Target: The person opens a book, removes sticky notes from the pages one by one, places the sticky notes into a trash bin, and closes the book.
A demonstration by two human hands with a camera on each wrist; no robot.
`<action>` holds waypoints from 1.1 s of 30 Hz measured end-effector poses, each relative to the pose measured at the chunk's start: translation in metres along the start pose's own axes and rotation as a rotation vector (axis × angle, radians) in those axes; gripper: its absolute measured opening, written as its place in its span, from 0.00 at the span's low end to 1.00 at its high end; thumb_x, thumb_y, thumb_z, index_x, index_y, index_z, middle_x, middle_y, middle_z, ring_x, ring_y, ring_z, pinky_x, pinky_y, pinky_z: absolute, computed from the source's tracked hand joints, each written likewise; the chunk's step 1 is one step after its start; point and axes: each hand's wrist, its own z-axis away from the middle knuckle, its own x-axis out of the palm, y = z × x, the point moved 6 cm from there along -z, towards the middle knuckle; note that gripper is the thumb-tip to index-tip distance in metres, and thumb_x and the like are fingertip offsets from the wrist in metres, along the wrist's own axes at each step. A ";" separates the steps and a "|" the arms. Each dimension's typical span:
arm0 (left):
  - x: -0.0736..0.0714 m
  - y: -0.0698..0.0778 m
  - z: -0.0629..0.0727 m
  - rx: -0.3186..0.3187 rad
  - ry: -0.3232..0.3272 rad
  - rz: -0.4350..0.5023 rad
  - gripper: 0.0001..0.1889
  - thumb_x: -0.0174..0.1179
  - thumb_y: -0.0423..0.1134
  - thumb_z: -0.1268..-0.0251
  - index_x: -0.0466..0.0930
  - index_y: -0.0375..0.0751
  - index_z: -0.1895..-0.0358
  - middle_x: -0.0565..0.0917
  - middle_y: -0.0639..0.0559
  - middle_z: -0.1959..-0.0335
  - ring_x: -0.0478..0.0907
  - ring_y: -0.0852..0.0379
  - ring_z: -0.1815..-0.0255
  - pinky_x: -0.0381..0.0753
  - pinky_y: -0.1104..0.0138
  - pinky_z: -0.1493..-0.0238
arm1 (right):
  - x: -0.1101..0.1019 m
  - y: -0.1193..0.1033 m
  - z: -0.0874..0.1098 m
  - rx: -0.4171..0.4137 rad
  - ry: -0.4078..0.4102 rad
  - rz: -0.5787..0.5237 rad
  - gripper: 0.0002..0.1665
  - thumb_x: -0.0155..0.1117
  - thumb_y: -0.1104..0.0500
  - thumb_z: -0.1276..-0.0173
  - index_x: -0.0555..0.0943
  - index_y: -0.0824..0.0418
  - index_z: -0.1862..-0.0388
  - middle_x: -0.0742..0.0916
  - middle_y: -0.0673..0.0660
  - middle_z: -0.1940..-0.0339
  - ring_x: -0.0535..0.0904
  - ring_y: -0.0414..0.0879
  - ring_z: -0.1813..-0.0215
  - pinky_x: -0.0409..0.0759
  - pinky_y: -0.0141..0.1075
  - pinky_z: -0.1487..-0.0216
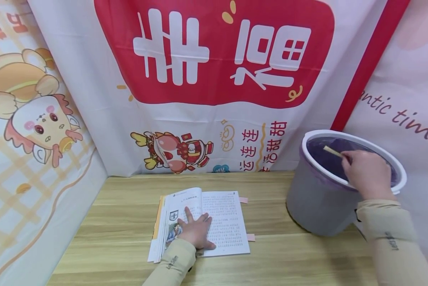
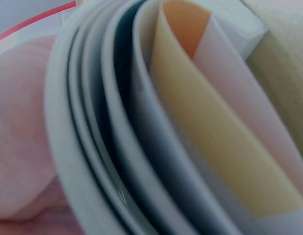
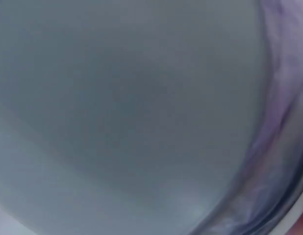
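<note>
An open book [image 1: 224, 222] lies on the wooden table, its pages printed with small text. My left hand [image 1: 196, 230] rests on it with fingers spread across the middle of the pages. Curved page edges [image 2: 127, 122] fill the left wrist view, beside part of the left hand [image 2: 21, 132]. Over the rim of a grey trash can [image 1: 317, 202], my right hand [image 1: 367, 172] pinches a thin yellowish strip [image 1: 332, 151] above the opening. In the right wrist view the can's grey wall [image 3: 132, 117] and purple bag edge [image 3: 284, 73] show; the strip is out of sight there.
Two pink tabs stick out from the book's right side, one of them a lower tab [image 1: 251, 237]. Behind the wooden table [image 1: 121, 214] hangs a printed red and white cloth [image 1: 214, 115]. Patterned cloth [image 1: 39, 190] also covers the left side.
</note>
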 end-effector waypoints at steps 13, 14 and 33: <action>0.002 -0.001 -0.002 -0.002 0.003 0.007 0.50 0.75 0.64 0.59 0.70 0.48 0.28 0.64 0.50 0.25 0.33 0.15 0.29 0.45 0.19 0.44 | -0.012 -0.020 0.010 -0.059 0.113 -0.043 0.16 0.60 0.61 0.33 0.85 0.68 0.52 0.86 0.73 0.59 0.79 0.73 0.61 0.74 0.66 0.66; 0.003 -0.001 -0.002 -0.003 0.002 0.012 0.50 0.75 0.64 0.59 0.70 0.48 0.28 0.64 0.50 0.25 0.33 0.15 0.29 0.44 0.19 0.44 | -0.014 -0.028 0.013 -0.083 0.177 -0.068 0.15 0.60 0.62 0.33 0.85 0.68 0.53 0.86 0.72 0.59 0.80 0.72 0.60 0.74 0.65 0.64; 0.004 -0.002 -0.004 -0.009 0.005 0.013 0.51 0.74 0.65 0.59 0.68 0.50 0.27 0.63 0.51 0.24 0.31 0.16 0.28 0.42 0.19 0.44 | 0.212 -0.155 0.166 0.217 -0.466 -0.570 0.15 0.63 0.63 0.32 0.85 0.66 0.49 0.89 0.56 0.62 0.84 0.47 0.61 0.84 0.45 0.58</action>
